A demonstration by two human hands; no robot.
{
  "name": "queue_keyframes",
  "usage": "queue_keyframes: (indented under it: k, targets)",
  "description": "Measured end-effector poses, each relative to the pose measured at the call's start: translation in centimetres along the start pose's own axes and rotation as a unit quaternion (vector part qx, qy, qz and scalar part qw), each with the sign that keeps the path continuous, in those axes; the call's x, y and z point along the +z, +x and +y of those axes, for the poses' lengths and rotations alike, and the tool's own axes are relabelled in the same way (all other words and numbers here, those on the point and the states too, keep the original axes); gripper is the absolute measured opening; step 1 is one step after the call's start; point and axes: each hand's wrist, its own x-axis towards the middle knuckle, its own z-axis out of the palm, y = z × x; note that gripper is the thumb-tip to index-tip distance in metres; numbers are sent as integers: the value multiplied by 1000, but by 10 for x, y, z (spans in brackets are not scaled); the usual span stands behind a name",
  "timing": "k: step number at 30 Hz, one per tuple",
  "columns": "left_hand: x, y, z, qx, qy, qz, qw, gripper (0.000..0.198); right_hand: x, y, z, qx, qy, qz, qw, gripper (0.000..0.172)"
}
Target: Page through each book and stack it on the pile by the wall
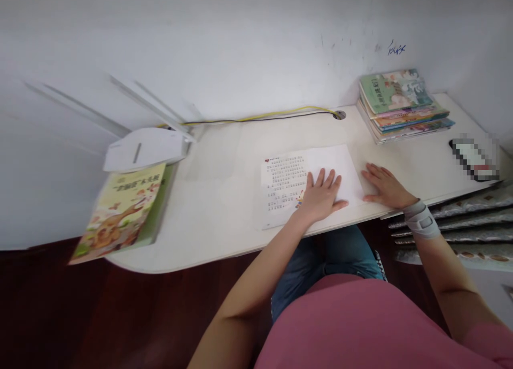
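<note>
A white sheet or thin booklet [284, 171] with printed text on its left part and a small coloured picture lies on the white desk [224, 208]. My left hand [320, 195] rests on it with fingers spread, covering part of its middle and lower edge. Just right of the paper, my right hand [388, 187] lies flat on the desk near the front edge, its fingers apart and holding nothing. A grey band [422, 221] is around my right wrist.
A stack of books [401, 107] stands at the back right, with a blurred-out phone-like object [475, 159] nearer the right end. At the left are a white router [146, 148] with antennas and a yellow-green book [124, 211] overhanging the edge. Cables [256, 116] run along the wall.
</note>
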Motion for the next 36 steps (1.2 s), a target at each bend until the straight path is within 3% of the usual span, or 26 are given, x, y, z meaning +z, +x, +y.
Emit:
queue_keyframes:
  k: [13, 17, 20, 23, 26, 28, 32, 36]
  targets:
    - [-1, 3, 0, 28, -3, -6, 1000, 79, 2, 0, 2, 8, 7, 16, 1000, 87]
    - [-4, 2, 1, 37, -17, -1, 999, 78, 0, 1, 0, -4, 10, 12, 1000, 79]
    - [-7, -2, -10, 34, -45, 28, 998, 79, -2, 0, 1, -5, 10, 5, 1000, 75]
    - [-4, -18, -37, -55, -70, 91, 992, 76, -5, -3, -1, -4, 19, 23, 1000, 69]
    - [8, -44, -71, -175, -112, 165, 964, 79, -7, -7, -21, -1, 16, 69, 998, 60]
    - [18, -60, -87, -217, -153, 200, 943, 81, -6, -7, -46, -7, -1, 88, 996, 58]
    - [29, -76, -96, -222, -182, 219, 932, 81, 2, 1, -98, -30, -30, 80, 996, 63]
    - [27, -79, -91, -216, -176, 223, 934, 77, 9, 8, -117, -16, -40, 60, 997, 62]
